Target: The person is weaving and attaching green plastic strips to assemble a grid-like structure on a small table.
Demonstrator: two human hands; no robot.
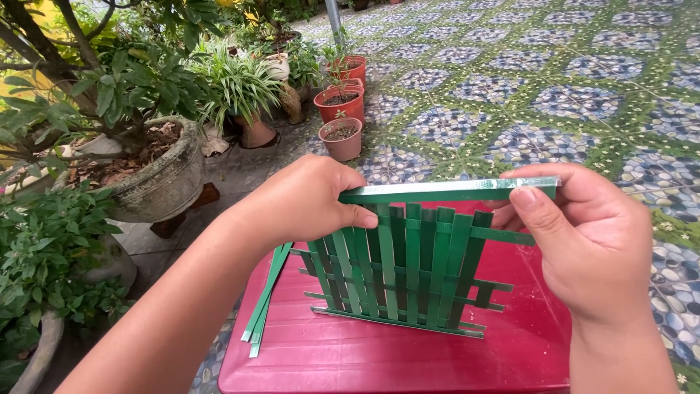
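Both hands hold one green strip (448,190) level over the woven mat (405,266), which stands upright on the red table (379,357). Left hand (306,201) pinches its left end, right hand (583,233) its right end. I think it is best to keep the strip flat and tight.

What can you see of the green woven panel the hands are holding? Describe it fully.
The green woven panel is made of flat, glossy strips that look like plastic strapping, interlaced vertically and horizontally. It stands upright on a red surface, with loose strip ends poking out. The left hand and right hand pinch its top strip.
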